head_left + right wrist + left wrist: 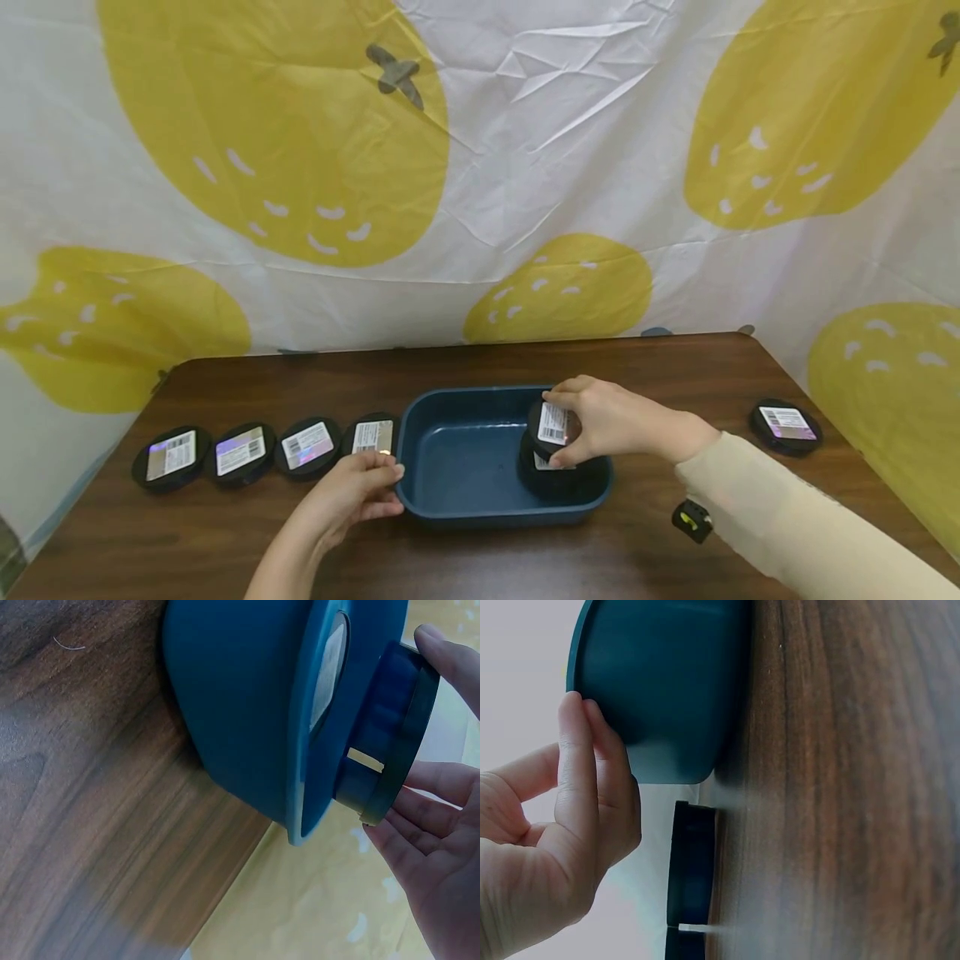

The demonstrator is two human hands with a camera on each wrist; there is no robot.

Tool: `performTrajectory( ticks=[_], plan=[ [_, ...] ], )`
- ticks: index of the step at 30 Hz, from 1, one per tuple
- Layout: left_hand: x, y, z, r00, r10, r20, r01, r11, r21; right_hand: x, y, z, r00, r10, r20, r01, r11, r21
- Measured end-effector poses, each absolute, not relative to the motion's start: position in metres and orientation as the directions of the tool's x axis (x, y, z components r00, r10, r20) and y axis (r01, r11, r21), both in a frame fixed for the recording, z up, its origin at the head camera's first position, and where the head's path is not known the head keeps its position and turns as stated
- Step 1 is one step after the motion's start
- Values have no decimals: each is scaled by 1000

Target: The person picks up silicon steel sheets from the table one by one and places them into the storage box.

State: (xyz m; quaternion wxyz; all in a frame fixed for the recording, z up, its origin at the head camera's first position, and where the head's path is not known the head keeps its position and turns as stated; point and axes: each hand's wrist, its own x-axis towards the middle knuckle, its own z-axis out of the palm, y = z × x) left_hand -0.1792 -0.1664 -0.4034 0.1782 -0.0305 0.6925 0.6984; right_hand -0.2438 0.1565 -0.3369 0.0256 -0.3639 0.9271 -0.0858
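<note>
A dark blue plastic basin (465, 467) stands on the wooden table, and my left hand (352, 492) pinches its left rim. The left wrist view shows those fingertips (571, 701) against the basin's edge. My right hand (600, 417) grips a round black flat container (553, 423) with a white barcode label, thumb on one side and fingers on the other. This container is tilted above another black round container (543, 479) lying in the basin's right end. From the right wrist view, the held container (386, 731) is over the basin's rim (300, 787).
Left of the basin, several similar labelled black containers (307, 447) lie in a row, the nearest one (371, 433) close to its wall. Another black container (785, 425) lies near the table's right edge. A cloth with yellow fruit prints (555, 287) hangs behind the table.
</note>
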Motion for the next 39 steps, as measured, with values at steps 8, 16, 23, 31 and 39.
performTrajectory(
  ticks=[8,16,23,31,39],
  plan=[
    [-179,-167,-404,-935,212,-286,-289,14,957,-244,153,-346,-736,-676,-32,-657,725,-205],
    [-179,-166,-406,-931,220,-291,-298,2,954,-244,152,-353,-737,-673,-56,-649,729,-218],
    [-179,-166,-407,-930,222,-293,-301,-3,954,-245,153,-358,-714,-700,-29,-681,703,-205],
    [-180,-166,-408,-931,227,-286,-295,-4,956,-246,153,-359,-717,-697,-29,-679,706,-200],
    [-179,-168,-406,-934,217,-282,-289,1,957,-248,151,-358,-692,-722,-14,-709,683,-175]
  ],
)
